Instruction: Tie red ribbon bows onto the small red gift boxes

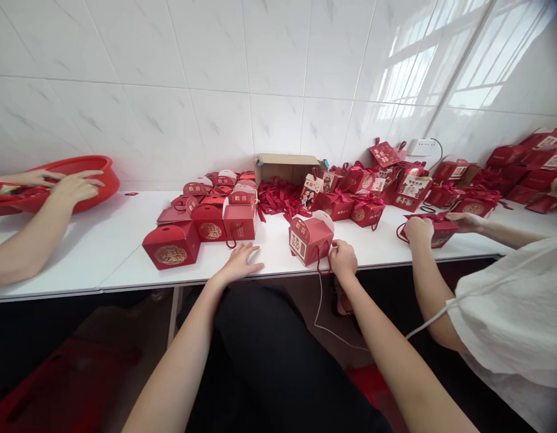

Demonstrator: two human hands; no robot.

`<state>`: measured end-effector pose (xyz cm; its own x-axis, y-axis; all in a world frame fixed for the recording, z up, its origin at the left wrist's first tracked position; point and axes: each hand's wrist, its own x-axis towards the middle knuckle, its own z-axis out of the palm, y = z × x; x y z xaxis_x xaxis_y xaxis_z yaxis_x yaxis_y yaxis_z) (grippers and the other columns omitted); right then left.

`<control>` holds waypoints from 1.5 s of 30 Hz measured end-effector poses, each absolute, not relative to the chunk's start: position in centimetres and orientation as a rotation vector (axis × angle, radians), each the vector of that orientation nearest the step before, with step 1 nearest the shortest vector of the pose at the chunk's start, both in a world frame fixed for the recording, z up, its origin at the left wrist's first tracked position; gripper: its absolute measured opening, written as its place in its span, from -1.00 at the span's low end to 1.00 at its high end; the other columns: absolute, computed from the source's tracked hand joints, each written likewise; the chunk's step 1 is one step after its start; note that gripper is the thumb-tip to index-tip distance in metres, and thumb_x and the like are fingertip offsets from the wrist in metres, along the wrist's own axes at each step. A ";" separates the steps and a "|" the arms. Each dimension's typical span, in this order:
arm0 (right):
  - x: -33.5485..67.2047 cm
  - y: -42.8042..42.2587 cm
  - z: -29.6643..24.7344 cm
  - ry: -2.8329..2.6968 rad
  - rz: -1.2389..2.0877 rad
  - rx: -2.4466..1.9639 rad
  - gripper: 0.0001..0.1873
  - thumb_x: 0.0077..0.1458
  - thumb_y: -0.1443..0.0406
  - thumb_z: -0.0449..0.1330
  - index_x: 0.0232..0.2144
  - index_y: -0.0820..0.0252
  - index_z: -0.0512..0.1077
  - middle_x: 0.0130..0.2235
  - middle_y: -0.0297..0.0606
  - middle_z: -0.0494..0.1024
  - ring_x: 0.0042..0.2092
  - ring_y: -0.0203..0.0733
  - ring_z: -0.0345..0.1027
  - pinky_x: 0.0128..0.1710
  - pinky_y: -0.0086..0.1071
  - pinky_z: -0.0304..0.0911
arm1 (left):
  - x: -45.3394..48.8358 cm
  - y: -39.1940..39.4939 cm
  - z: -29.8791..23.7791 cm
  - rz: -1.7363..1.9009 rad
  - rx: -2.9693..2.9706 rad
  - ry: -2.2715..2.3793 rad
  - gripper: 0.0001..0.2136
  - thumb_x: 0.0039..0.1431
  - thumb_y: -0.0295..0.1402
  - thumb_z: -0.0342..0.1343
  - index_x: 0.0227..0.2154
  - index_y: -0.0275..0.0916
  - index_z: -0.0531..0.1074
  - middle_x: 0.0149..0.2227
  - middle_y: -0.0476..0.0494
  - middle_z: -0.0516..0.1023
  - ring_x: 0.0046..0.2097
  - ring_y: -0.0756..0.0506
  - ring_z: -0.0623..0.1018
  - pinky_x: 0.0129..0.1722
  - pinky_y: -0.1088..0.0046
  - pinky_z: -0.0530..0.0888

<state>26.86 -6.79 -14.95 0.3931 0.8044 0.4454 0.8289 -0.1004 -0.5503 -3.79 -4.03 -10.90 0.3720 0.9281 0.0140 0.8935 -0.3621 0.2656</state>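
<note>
My left hand (240,263) lies flat on the white table (102,252) near its front edge, fingers stretched out, holding nothing. My right hand (342,258) is closed on the red ribbon handle at the lower right corner of a red gift box (309,237) with a white-edged arched top. The box stands upright between my hands. To the left stand finished red boxes (172,245) in a cluster.
A cardboard carton (287,166) spilling red ribbons (278,201) sits by the tiled wall. More red boxes (363,198) crowd the right. A person at right holds a box (440,228); another person's hands (75,185) reach into a red basin (95,174) at left.
</note>
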 end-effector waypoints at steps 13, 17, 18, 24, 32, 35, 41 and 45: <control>26.8 -6.9 -14.6 -1.448 0.008 -1.894 -0.61 0.16 0.34 -0.13 -0.12 0.27 0.43 -0.17 -0.07 0.51 -0.14 -0.02 0.28 -0.20 -0.27 0.11 | -3.9 -5.1 -10.8 0.414 2.346 1.633 -0.42 0.03 -0.01 0.05 0.07 -0.22 0.35 0.27 -0.29 0.15 0.30 -0.32 0.08 0.23 0.10 0.10; 27.3 -6.8 -15.3 -1.444 0.067 -1.837 -0.58 0.14 0.34 -0.15 -0.08 0.24 0.42 -0.17 -0.10 0.52 -0.11 -0.04 0.32 -0.19 -0.28 0.18 | -4.1 -5.0 -11.4 0.452 2.328 1.645 -0.43 0.05 0.00 0.04 0.07 -0.23 0.36 0.26 -0.31 0.16 0.30 -0.33 0.08 0.22 0.05 0.12; 27.6 -6.7 -15.6 -1.461 0.088 -1.809 -0.58 0.13 0.35 -0.15 -0.10 0.23 0.43 -0.18 -0.12 0.52 -0.11 -0.06 0.34 -0.19 -0.29 0.21 | -4.2 -4.9 -11.6 0.475 2.324 1.649 -0.44 0.06 0.00 0.03 0.06 -0.23 0.37 0.26 -0.31 0.17 0.30 -0.33 0.09 0.21 0.04 0.12; 28.0 -7.4 -16.5 -1.631 0.221 -1.549 -0.61 0.07 0.38 -0.10 -0.23 0.17 0.50 -0.23 -0.18 0.56 -0.17 -0.13 0.42 -0.14 -0.29 0.32 | -3.4 -5.5 -12.6 0.634 2.317 1.631 -0.40 0.07 0.04 0.02 0.13 -0.15 0.25 0.24 -0.28 0.22 0.29 -0.33 0.12 0.22 -0.10 0.00; 24.1 -6.5 -12.5 -2.120 0.510 -1.110 -0.54 0.04 0.48 -0.05 -0.08 0.10 0.47 -0.10 -0.20 0.54 -0.05 -0.12 0.38 -0.03 -0.25 0.28 | -0.5 -6.0 -12.3 0.764 2.307 1.600 -0.42 0.17 -0.05 -0.04 0.20 -0.18 0.06 0.19 -0.30 0.29 0.20 -0.27 0.29 0.23 -0.09 0.00; 24.9 -3.6 -11.0 -2.035 0.477 -1.331 -0.62 0.11 0.45 -0.06 -0.13 0.17 0.47 -0.11 -0.21 0.54 -0.08 -0.18 0.40 -0.05 -0.33 0.28 | -0.3 -6.0 -12.5 0.715 2.329 1.669 -0.47 0.19 -0.05 -0.09 0.15 -0.23 0.15 0.17 -0.30 0.31 0.20 -0.27 0.30 0.24 -0.06 0.02; 26.4 3.3 -10.4 -1.974 0.370 -1.648 -0.60 0.01 0.51 0.02 -0.12 0.27 0.47 -0.11 -0.05 0.48 -0.14 -0.09 0.40 -0.09 -0.28 0.23 | -0.5 -5.9 -12.9 0.548 2.420 1.686 -0.34 0.13 0.02 -0.06 0.18 -0.33 0.10 0.23 -0.42 0.21 0.25 -0.29 0.22 0.25 -0.04 -0.01; 25.1 7.0 -10.1 -1.975 0.381 -1.665 -0.64 0.06 0.50 0.01 -0.12 0.28 0.47 -0.05 -0.01 0.45 -0.10 -0.10 0.38 -0.10 -0.30 0.22 | -0.8 -5.9 -12.8 0.490 2.466 1.662 -0.34 0.16 -0.02 -0.08 0.22 -0.34 0.05 0.25 -0.44 0.17 0.26 -0.29 0.20 0.24 -0.07 0.00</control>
